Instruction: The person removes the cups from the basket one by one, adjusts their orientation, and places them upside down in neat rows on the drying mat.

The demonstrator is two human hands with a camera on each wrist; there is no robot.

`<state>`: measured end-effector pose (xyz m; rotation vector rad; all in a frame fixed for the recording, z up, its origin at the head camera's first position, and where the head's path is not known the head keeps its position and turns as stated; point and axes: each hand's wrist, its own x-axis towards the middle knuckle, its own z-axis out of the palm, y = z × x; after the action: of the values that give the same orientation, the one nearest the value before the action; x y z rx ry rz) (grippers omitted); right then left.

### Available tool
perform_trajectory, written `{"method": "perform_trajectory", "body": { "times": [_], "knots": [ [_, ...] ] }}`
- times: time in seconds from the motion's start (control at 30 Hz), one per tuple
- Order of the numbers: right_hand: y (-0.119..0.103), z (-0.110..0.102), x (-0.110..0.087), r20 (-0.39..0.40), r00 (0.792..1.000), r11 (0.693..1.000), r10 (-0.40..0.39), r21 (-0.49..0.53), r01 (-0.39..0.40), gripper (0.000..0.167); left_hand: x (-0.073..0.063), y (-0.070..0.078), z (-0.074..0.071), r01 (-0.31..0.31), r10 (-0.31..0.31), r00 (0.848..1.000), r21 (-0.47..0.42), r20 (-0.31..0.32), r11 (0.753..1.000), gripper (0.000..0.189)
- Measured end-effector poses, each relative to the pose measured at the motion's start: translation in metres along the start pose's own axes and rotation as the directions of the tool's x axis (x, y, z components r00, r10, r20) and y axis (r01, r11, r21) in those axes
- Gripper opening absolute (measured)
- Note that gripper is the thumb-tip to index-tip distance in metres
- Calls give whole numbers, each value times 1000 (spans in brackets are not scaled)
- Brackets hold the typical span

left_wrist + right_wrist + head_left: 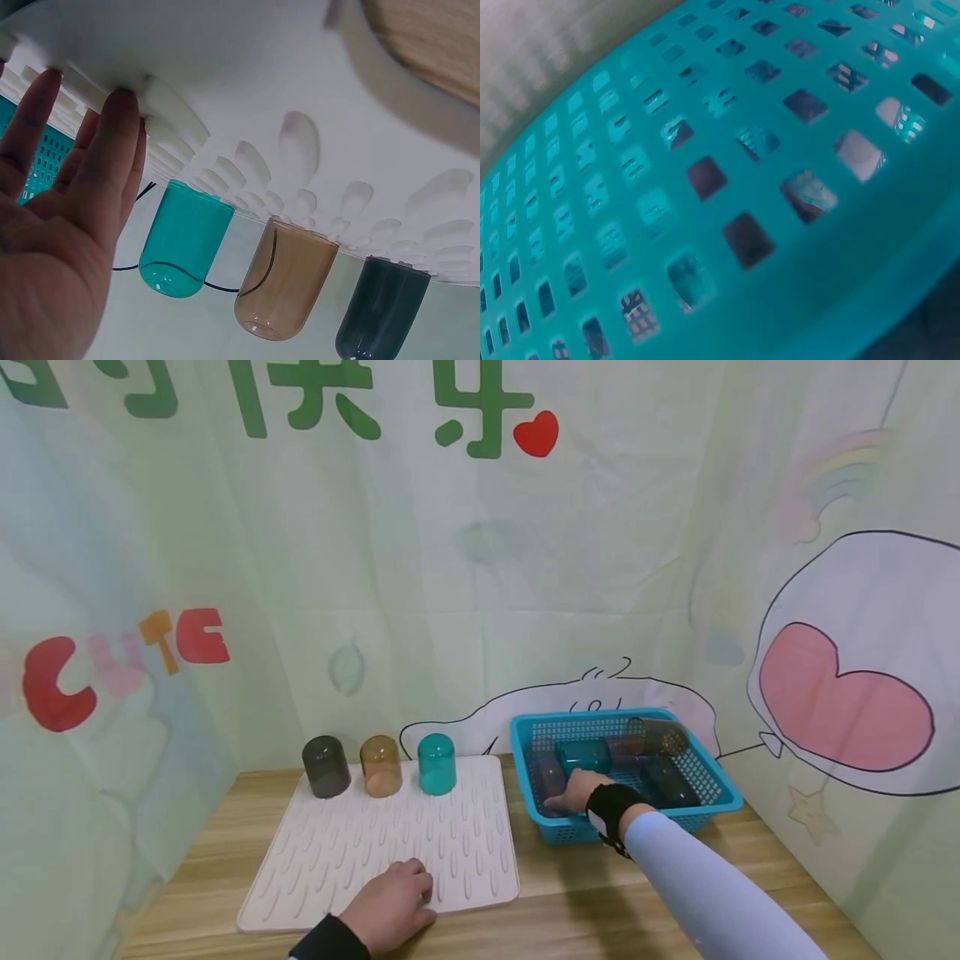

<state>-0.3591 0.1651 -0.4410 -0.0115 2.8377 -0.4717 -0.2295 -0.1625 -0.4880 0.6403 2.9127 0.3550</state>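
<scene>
Pale blue sleeve point(712, 885) fabric is stretching, in the head view, from the front edge of the wooden desk point(547, 877) to the right hand point(588, 789), which is reaching into a blue basket point(562, 835) near the desk's back right corner. Its fingertips are disappearing among cups point(588, 753) lying on their sides, so whether it is gripping one cannot be told. The left hand point(393, 902) is resting relaxed, holding nothing, at the front edge of a white ridged mat point(390, 827). Along the mat's back edge, a charcoal cup point(326, 768), an amber cup point(381, 767) and a teal cup point(437, 765) are standing upside down.

In the left wrist view, the left hand's fingers are extending loosely beside the ridges, grasping nothing.

In the right wrist view, the basket's perforated wall is filling most of the frame.
</scene>
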Motion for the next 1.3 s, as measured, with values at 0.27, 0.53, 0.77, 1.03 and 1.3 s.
{"method": "perform_trajectory", "body": {
  "times": [0.27,0.53,0.77,1.03,1.3],
  "knots": [
    [-1,5,2,30,1000,999,9,-54,-7,69,-1,4,-2,8,-8,1000,-9,7,1000,21],
    [-1,5,4,37,999,1000,4,-30,-2,66,-1,4,-1,0,0,1000,-3,1,1000,21],
    [-2,3,0,14,1000,999,18,32,-18,75,-1,5,0,-1,1,1000,-2,-5,1000,22],
    [4,-4,-3,-2,1000,997,-8,75,8,79,0,3,-1,14,-14,1000,-7,7,1000,21],
    [14,-12,-9,-24,999,994,-37,100,40,77,-1,1,0,0,0,1000,10,-5,1000,23]
  ]
}}
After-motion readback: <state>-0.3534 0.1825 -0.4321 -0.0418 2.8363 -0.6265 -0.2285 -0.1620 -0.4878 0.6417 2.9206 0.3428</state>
